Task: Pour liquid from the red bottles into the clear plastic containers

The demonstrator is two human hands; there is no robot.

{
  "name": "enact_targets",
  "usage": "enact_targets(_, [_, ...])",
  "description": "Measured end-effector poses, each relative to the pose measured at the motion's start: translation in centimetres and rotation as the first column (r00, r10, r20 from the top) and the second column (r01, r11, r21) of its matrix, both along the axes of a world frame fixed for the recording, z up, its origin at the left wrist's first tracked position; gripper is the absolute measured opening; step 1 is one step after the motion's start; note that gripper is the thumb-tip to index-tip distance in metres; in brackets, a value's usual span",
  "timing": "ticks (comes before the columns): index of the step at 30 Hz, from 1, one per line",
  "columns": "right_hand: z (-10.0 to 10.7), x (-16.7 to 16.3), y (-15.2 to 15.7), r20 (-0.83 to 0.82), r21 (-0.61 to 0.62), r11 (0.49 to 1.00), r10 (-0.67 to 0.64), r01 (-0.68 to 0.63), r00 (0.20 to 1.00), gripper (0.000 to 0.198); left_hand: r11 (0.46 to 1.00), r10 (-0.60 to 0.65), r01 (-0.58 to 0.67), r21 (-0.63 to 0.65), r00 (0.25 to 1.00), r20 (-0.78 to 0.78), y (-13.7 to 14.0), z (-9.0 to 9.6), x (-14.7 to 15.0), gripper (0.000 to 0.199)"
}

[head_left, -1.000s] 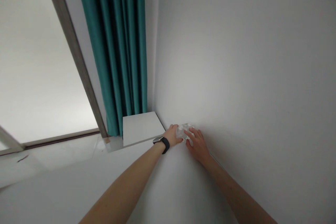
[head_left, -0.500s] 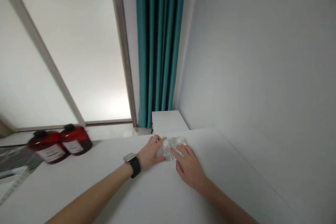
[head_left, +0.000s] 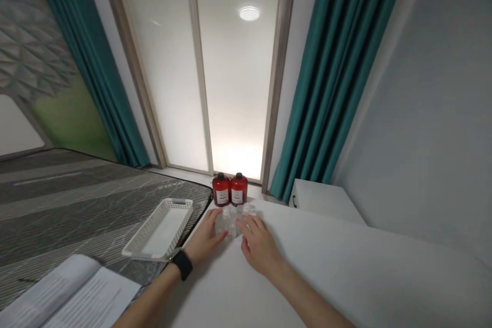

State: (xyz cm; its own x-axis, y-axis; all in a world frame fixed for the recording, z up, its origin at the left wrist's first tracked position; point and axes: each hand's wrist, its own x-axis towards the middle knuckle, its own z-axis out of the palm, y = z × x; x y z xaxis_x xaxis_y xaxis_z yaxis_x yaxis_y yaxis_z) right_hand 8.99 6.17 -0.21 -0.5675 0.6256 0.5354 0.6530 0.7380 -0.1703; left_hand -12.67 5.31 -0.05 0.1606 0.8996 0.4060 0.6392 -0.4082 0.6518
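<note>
Two small clear plastic containers, apparently bottles, stand close together near the far end of the white table [head_left: 300,261]. My left hand [head_left: 205,238], with a dark-strapped watch on its wrist, curves around the left clear container [head_left: 229,219], thumb on the near side and fingers on the far side. The fingers of my right hand [head_left: 259,243] are bent and rest against the right clear container [head_left: 249,209], partly covering it. Just behind them are two red bottles [head_left: 221,187] with black caps and white labels, side by side.
Left of the table is a grey mattress [head_left: 96,200] with a white perforated basket [head_left: 132,255] and an open book [head_left: 88,292] on it. A white cabinet [head_left: 326,200] stands beyond the table at the right, by a teal curtain [head_left: 319,128] and the wall.
The view has swung left, bringing the basket, book and mattress into sight. Both hands and the clear containers have moved left along the table, and now lie in front of the red bottles.
</note>
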Motion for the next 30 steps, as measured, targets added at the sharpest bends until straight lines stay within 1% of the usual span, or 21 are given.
enact_targets(2, [0.0, -2.0, 0.3, 0.007, 0.007, 1.0, 0.007, -0.007, 1.0, 0.053, 0.998, 0.059, -0.06, 0.001, 0.996, 0.062, 0.0, -0.6, -1.7, 0.05])
enact_targets(4, [0.1, -3.1, 0.6, 0.022, 0.017, 1.0, 0.015, -0.015, 1.0, 0.053, 0.993, 0.115, -0.117, 0.009, 0.985, 0.126, 0.1, -1.1, -2.6, 0.051])
enact_targets(6, [0.2, -3.2, 0.6, 0.04, 0.03, 0.999, 0.014, -0.016, 0.999, 0.053, 0.991, 0.131, -0.135, 0.013, 0.977, 0.168, 0.2, -1.5, -3.0, 0.051])
enact_targets(9, [0.2, -2.0, 0.5, 0.063, 0.052, 0.999, -0.008, 0.005, 0.998, 0.05, 0.995, 0.102, -0.102, -0.008, 0.974, 0.203, 0.1, -1.6, -2.9, 0.051])
enact_targets(11, [0.1, -0.3, 0.5, 0.073, 0.067, 0.997, -0.04, 0.035, 0.997, 0.048, 0.997, 0.08, -0.074, -0.036, 0.97, 0.228, 0.0, -1.5, -2.7, 0.052])
enact_targets(14, [-0.3, 3.6, 0.9, 0.075, 0.092, 0.991, -0.109, 0.102, 0.991, 0.045, 0.996, 0.06, -0.041, -0.081, 0.968, 0.246, -0.1, -1.3, -2.3, 0.053])
enact_targets(17, [-0.6, 8.7, 1.4, 0.07, 0.113, 0.98, -0.175, 0.167, 0.982, 0.043, 0.996, 0.034, -0.012, -0.09, 0.968, 0.248, 0.0, -1.1, -1.5, 0.053])
enact_targets(19, [-0.8, 12.3, 1.5, 0.071, 0.122, 0.975, -0.196, 0.186, 0.978, 0.045, 0.996, 0.021, 0.0, -0.087, 0.971, 0.238, 0.0, -0.9, -0.8, 0.053])
enact_targets(23, [-1.1, 18.5, 1.2, 0.055, 0.144, 0.963, -0.237, 0.227, 0.97, 0.043, 0.993, -0.039, 0.055, -0.107, 0.989, 0.144, -0.1, 0.1, 1.1, 0.051])
enact_targets(26, [-1.5, 21.3, 0.5, 0.018, 0.16, 0.945, -0.291, 0.285, 0.957, 0.04, 0.988, -0.091, 0.093, -0.126, 0.996, 0.022, 0.0, 0.8, 3.3, 0.048])
enact_targets(30, [-1.8, 23.1, -1.0, -0.027, 0.158, 0.921, -0.357, 0.357, 0.934, 0.038, 0.984, -0.122, 0.109, -0.142, 0.989, -0.088, 0.5, 1.1, 7.9, 0.046])
